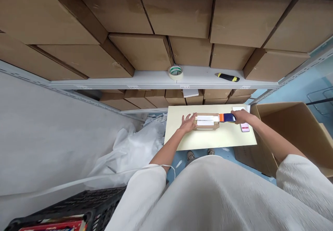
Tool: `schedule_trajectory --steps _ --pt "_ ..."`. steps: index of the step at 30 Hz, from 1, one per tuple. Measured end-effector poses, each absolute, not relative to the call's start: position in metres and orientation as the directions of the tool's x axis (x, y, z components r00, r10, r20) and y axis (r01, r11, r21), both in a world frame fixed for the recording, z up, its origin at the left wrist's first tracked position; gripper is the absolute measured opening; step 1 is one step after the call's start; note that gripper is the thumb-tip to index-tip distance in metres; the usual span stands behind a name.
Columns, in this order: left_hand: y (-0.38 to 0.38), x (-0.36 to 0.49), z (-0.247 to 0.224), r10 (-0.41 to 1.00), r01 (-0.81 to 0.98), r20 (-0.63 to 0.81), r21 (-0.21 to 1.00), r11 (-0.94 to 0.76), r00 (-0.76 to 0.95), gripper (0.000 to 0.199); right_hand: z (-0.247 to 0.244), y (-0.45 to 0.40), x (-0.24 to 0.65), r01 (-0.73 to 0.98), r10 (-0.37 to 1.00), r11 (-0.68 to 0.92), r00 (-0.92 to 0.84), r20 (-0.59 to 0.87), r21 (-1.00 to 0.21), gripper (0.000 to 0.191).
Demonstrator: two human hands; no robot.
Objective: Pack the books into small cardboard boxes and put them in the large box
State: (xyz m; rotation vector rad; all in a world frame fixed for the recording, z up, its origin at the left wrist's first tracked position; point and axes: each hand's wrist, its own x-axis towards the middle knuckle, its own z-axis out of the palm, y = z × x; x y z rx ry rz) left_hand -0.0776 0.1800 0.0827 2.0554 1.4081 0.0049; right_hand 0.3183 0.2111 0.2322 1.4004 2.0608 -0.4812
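On the pale yellow board (182,137) lies a small brown cardboard box (206,128) with white strips on its upper face. My left hand (187,123) holds the box steady at its left end, with some fingers spread. At the box's right end is a flat dark blue and orange item (228,117), its orange part against the box; its exact kind I cannot make out. My right hand (240,116) is closed around the item's blue end. Just below this hand a phone (245,127) with a lit screen lies on the board.
Cardboard boxes (174,8) fill the shelves ahead. A tape roll (176,72) and a utility knife (227,77) rest on the shelf edge (156,85). A large open carton (293,126) stands right, white plastic sheeting (132,151) left, a black crate (104,203) lower left.
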Motion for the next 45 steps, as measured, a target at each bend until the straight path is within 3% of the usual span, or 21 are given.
schedule_trajectory --steps 6,13,23,32,45 --pt "0.182 -0.076 0.082 0.836 0.843 -0.354 0.493 -0.215 0.419 0.093 0.226 0.202 0.383 0.945 0.724 0.324 -0.223 -0.652 0.036 0.041" --pt "0.182 -0.075 0.088 0.842 0.855 -0.370 0.484 -0.186 0.393 0.092 0.208 0.198 0.398 0.960 0.725 0.277 -0.178 -0.666 0.045 0.048" --pt "0.180 -0.067 0.099 0.832 0.861 -0.386 0.471 -0.193 0.398 0.090 0.167 0.197 0.352 0.951 0.739 0.276 -0.118 -0.663 0.138 0.058" --pt "0.170 -0.057 0.099 0.828 0.884 -0.402 0.415 -0.216 0.391 0.083 0.152 0.203 0.303 0.957 0.739 0.255 -0.103 -0.666 0.136 0.065" --pt "0.173 -0.058 0.086 0.842 0.848 -0.364 0.497 -0.186 0.398 0.084 0.143 0.235 0.279 0.959 0.674 0.239 -0.051 -0.737 0.152 0.052"
